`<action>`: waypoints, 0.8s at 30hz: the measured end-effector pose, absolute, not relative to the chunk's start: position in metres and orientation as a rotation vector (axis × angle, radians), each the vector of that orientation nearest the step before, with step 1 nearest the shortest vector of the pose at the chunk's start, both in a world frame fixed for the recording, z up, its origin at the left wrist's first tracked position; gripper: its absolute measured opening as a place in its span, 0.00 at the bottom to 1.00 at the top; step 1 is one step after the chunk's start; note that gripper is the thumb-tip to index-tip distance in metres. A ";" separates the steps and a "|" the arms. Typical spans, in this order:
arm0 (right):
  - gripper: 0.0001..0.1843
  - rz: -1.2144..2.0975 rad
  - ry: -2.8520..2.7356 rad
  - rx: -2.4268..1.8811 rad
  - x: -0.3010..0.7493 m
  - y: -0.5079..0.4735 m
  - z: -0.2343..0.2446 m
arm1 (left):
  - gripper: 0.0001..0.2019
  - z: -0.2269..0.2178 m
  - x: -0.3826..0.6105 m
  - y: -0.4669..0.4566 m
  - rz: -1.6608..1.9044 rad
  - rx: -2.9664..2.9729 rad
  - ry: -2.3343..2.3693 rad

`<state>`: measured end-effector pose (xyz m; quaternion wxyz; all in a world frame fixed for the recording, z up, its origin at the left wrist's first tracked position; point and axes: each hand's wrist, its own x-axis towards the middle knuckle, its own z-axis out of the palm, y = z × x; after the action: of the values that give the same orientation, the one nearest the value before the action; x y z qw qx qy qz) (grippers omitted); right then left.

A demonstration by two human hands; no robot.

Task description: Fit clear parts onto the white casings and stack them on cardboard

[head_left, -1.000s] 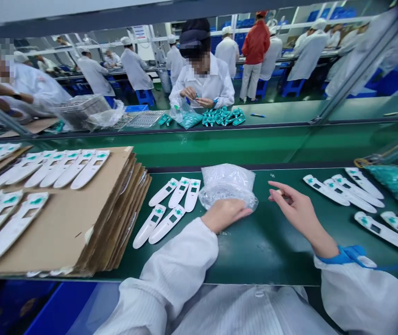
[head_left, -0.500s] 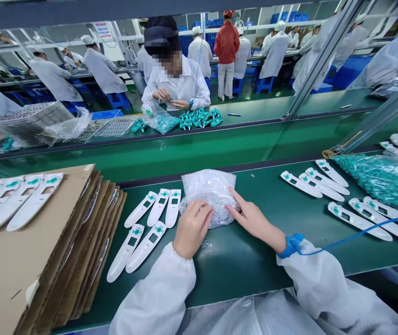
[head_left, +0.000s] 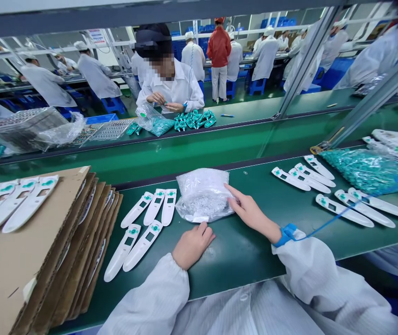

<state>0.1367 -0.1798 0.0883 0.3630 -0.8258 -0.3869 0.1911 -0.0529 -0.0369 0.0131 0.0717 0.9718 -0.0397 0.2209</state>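
Observation:
A clear plastic bag (head_left: 202,179) full of small transparent pieces lies on the green bench in front of me, its mouth towards me. My right hand (head_left: 251,211) is at the bag's right side, its fingers gripping the edge. Just below the bag's near edge, my left hand (head_left: 192,245) rests on the bench with curled fingers. Whatever those fingers hold, if anything, is hidden. Left of the bag, several white device shells (head_left: 143,245) with green button pads and square windows lie in two rows.
Stacked cardboard sheets (head_left: 56,251) with more shells stand at left. On the right lie several white shells (head_left: 345,209) and a bag of green parts (head_left: 369,170). A blue wrist cord (head_left: 321,230) runs from my right wrist. Across the green divider sits a co-worker (head_left: 169,86).
My left hand has drawn back from the bag's mouth onto the bench, over the spot where loose clear pieces lay. My right hand stays at the bag. The view has shifted slightly.

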 end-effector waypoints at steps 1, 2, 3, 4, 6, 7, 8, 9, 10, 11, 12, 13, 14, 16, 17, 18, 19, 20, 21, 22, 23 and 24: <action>0.35 0.488 -0.972 -2.105 0.138 -0.181 0.089 | 0.14 0.013 -0.052 -0.036 0.688 2.929 -0.166; 0.35 0.484 -0.946 -2.084 0.139 -0.182 0.090 | 0.15 0.012 -0.051 -0.036 0.711 2.934 -0.213; 0.34 0.476 -0.918 -2.064 0.141 -0.184 0.092 | 0.16 0.012 -0.051 -0.036 0.734 2.935 -0.261; 0.34 0.467 -0.891 -2.046 0.143 -0.186 0.093 | 0.17 0.012 -0.050 -0.035 0.756 2.931 -0.309; 0.33 0.441 -0.837 -2.020 0.147 -0.191 0.097 | 0.18 0.011 -0.048 -0.034 0.799 2.914 -0.394; 0.33 0.428 -0.811 -2.012 0.150 -0.195 0.100 | 0.19 0.011 -0.046 -0.032 0.822 2.901 -0.429; 0.32 0.412 -0.785 -2.008 0.152 -0.199 0.102 | 0.19 0.011 -0.045 -0.031 0.846 2.886 -0.459; 0.32 0.397 -0.759 -2.007 0.153 -0.204 0.104 | 0.20 0.011 -0.043 -0.030 0.870 2.868 -0.486; 0.32 0.382 -0.734 -2.008 0.155 -0.209 0.107 | 0.21 0.011 -0.041 -0.030 0.892 2.848 -0.515; 0.32 0.368 -0.709 -2.011 0.156 -0.215 0.109 | 0.23 0.013 -0.039 -0.031 0.914 2.823 -0.550; 0.32 0.355 -0.684 -2.015 0.156 -0.220 0.111 | 0.24 0.015 -0.038 -0.033 0.933 2.795 -0.587; 0.33 0.345 -0.661 -2.019 0.157 -0.224 0.114 | 0.26 0.020 -0.037 -0.036 0.949 2.765 -0.619; 0.33 0.338 -0.641 -2.022 0.157 -0.228 0.115 | 0.26 0.026 -0.036 -0.041 0.960 2.733 -0.647; 0.33 0.330 -0.607 -2.026 0.157 -0.232 0.119 | 0.27 0.043 -0.029 -0.053 0.963 2.673 -0.681; 0.33 0.329 -0.592 -2.027 0.157 -0.233 0.120 | 0.27 0.052 -0.022 -0.059 0.956 2.647 -0.687; 0.33 0.330 -0.579 -2.026 0.156 -0.233 0.122 | 0.26 0.062 -0.013 -0.064 0.944 2.628 -0.684; 0.33 0.332 -0.567 -2.025 0.156 -0.233 0.123 | 0.25 0.071 0.000 -0.068 0.931 2.615 -0.671; 0.33 0.335 -0.558 -2.024 0.155 -0.232 0.124 | 0.25 0.078 0.014 -0.070 0.917 2.610 -0.645; 0.33 0.338 -0.551 -2.022 0.154 -0.231 0.125 | 0.24 0.083 0.028 -0.071 0.904 2.612 -0.605; 0.33 0.342 -0.545 -2.020 0.153 -0.230 0.126 | 0.24 0.087 0.042 -0.070 0.892 2.619 -0.559; 0.32 0.345 -0.542 -2.017 0.152 -0.229 0.127 | 0.23 0.089 0.054 -0.068 0.881 2.627 -0.513; 0.32 0.350 -0.539 -2.014 0.151 -0.228 0.128 | 0.22 0.091 0.062 -0.065 0.870 2.633 -0.476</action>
<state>0.1512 -0.2281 0.1283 0.4913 -0.8298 -0.2222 0.1441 0.0617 -0.0645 0.0910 0.1633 0.9233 -0.1670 0.3050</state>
